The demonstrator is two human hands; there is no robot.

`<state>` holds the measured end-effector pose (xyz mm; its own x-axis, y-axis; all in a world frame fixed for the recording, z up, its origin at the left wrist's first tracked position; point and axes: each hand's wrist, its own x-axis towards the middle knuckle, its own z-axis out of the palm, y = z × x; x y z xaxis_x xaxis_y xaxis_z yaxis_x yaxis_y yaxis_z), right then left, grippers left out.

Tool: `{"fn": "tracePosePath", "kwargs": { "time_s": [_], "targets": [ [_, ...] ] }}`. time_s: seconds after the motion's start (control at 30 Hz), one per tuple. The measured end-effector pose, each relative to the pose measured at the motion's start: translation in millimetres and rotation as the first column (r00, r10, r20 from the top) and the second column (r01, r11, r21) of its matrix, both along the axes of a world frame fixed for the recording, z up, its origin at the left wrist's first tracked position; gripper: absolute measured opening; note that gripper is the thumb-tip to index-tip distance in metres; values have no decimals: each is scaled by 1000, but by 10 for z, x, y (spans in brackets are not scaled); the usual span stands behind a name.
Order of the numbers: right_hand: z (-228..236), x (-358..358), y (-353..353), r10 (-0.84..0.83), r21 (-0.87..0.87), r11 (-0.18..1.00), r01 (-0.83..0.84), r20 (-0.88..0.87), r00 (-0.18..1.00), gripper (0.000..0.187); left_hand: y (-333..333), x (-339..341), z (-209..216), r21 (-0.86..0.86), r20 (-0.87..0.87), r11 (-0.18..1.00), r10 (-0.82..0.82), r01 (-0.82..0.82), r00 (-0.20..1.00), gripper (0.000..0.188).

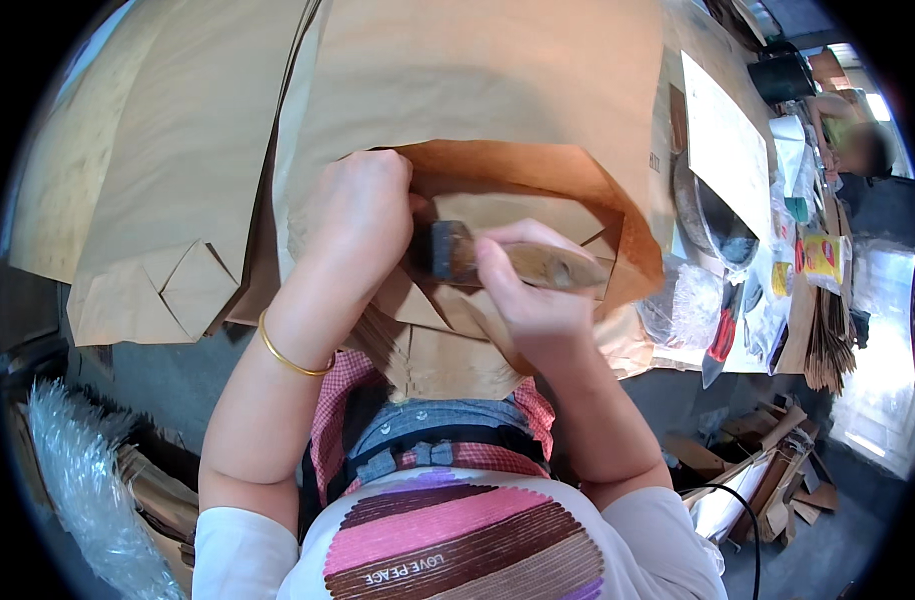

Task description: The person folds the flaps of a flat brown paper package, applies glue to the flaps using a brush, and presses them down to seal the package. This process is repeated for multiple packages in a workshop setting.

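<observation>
A large brown paper bag (478, 70) lies on a pile of similar paper, its near end spread open with folded flaps inside. My left hand (358, 210) is closed on the left edge of this opening, its fingertips partly tucked out of sight. In my right hand (543, 310) is a flat paintbrush (558, 268), gripped by its wooden handle. The brush's dark head points left, over the opening and close to my left fingers. Below, the layered paper edges of the pile (448, 365) reach toward my waist.
Left of the pile lies another stack of brown bags (168, 290). To the right are a round dark basin (713, 225) partly under a white sheet (728, 140), and a red-handled knife (721, 340). Clear plastic (93, 490) and cardboard scraps (798, 490) lie low. Another person (843, 135) is far right.
</observation>
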<state>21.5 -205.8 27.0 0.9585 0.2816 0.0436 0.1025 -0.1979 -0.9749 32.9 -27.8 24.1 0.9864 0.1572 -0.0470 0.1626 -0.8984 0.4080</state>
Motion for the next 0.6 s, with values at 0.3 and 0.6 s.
{"fn": "tracePosePath", "kwargs": {
  "time_s": [0.3,0.6],
  "targets": [
    [244,6,-840,30,-546,808,221,413,910,5,-85,-34,0,204,143,977,-91,60,986,13],
    [-415,683,-893,-288,712,632,305,-149,946,37,-336,-43,30,509,161,840,-306,187,938,4]
  ]
}}
